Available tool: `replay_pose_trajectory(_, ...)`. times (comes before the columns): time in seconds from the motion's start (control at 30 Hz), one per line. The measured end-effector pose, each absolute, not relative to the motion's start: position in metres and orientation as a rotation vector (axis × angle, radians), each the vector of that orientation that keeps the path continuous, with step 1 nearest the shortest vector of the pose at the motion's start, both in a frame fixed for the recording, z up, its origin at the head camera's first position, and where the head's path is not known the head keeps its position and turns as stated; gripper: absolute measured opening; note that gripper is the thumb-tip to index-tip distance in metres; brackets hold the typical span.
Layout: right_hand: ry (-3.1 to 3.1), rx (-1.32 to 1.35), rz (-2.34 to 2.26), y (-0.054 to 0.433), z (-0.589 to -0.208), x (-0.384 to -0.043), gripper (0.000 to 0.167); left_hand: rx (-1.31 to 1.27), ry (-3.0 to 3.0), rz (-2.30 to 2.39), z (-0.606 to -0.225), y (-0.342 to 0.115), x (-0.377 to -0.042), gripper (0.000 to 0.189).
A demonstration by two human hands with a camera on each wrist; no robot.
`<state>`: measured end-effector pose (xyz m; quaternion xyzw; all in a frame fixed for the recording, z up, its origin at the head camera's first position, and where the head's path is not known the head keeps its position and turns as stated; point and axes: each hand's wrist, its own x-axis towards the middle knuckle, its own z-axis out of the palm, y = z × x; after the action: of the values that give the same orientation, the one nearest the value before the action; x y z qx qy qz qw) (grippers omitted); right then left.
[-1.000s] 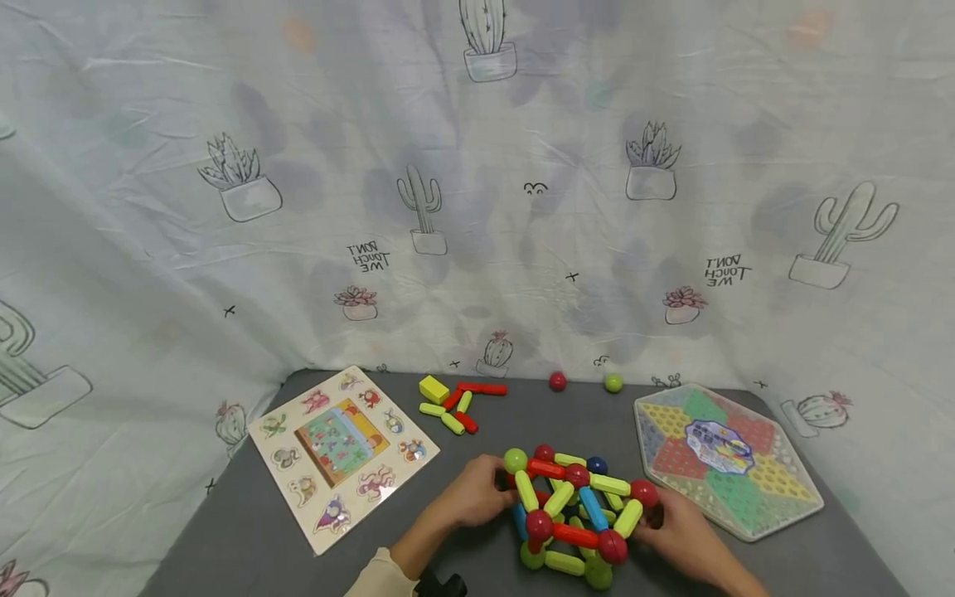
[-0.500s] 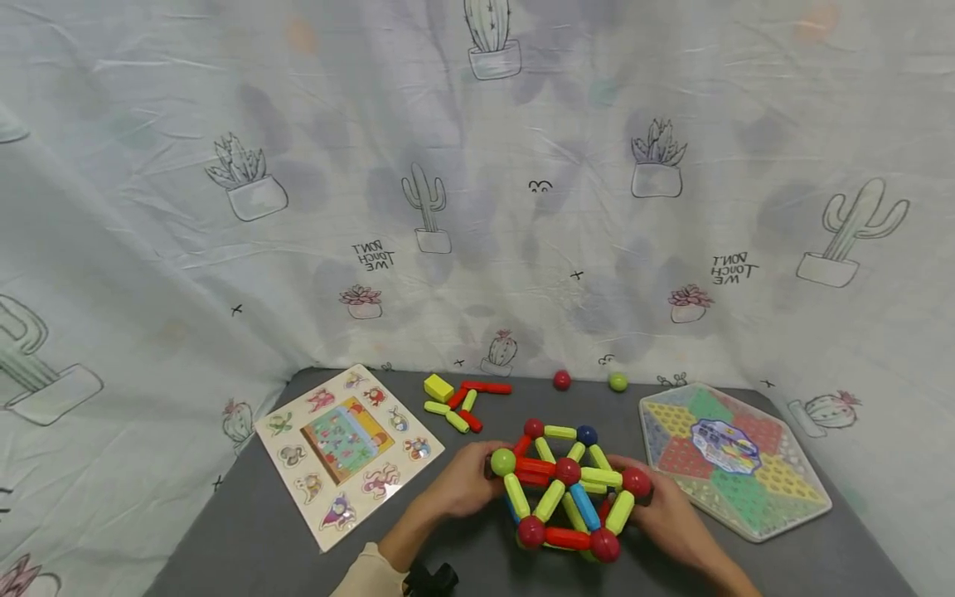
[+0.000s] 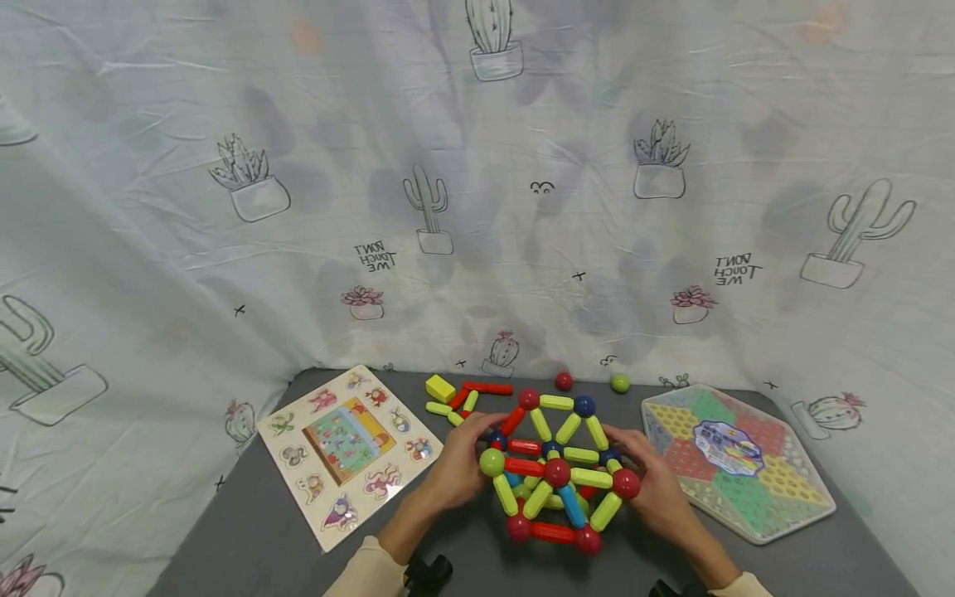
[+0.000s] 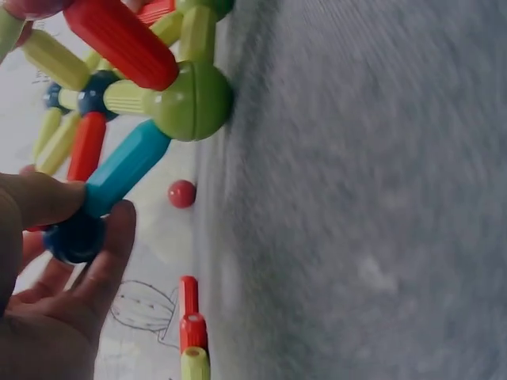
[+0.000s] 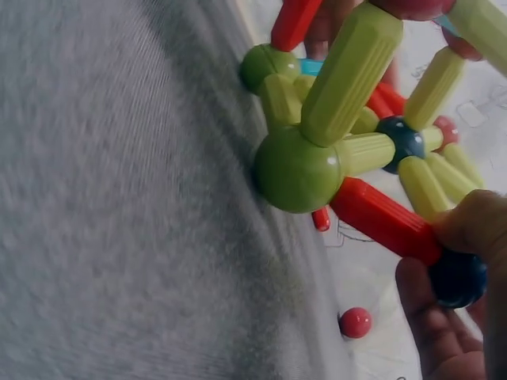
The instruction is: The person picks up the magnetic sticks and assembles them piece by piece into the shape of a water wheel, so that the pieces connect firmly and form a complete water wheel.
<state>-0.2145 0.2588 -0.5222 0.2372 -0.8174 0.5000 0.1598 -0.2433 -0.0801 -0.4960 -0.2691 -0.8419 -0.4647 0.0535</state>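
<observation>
Both hands hold a magnetic stick-and-ball structure (image 3: 556,473) at the front middle of the table. It has yellow-green, red and blue rods joined by red, green and dark blue balls. My left hand (image 3: 458,468) is at its left side; in the left wrist view, thumb and fingers pinch a dark blue ball (image 4: 75,237) at the end of a light blue rod (image 4: 127,168). My right hand (image 3: 656,485) is at the right side, and its wrist view shows thumb and fingers around another dark blue ball (image 5: 458,279) next to a red rod (image 5: 384,219).
Behind the structure lie several loose rods (image 3: 488,388), a yellow block (image 3: 440,388), a red ball (image 3: 564,381) and a green ball (image 3: 620,382). A picture puzzle board (image 3: 328,518) lies at left, a hexagonal Chinese checkers board (image 3: 776,531) at right. A printed cloth (image 3: 477,207) hangs behind the table.
Both hands have raised and tipped the structure, with its back part now higher in the head view. Dark blue balls at its sides and middle have come into sight.
</observation>
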Motion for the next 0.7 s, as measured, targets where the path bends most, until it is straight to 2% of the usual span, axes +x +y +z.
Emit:
replay_pose_trajectory(0.27, -2.354, 0.648, 1.402, 0.257, -0.518, -0.218, 0.069, -0.839, -2.499, -1.492, -0.497, -0.081, -0.251, 0.066)
replay_pose_trajectory(0.53, -2.227, 0.805, 1.353, 0.257, -0.518, -0.224, 0.066, -0.865, -2.506, -1.453, -0.5, -0.083, -0.253, 0.07)
replay_pose_trajectory(0.7, -2.266, 0.84, 1.577, 0.267, -0.518, -0.225, 0.059, -0.744, -2.523, -1.641, -0.498, -0.088, -0.253, 0.055)
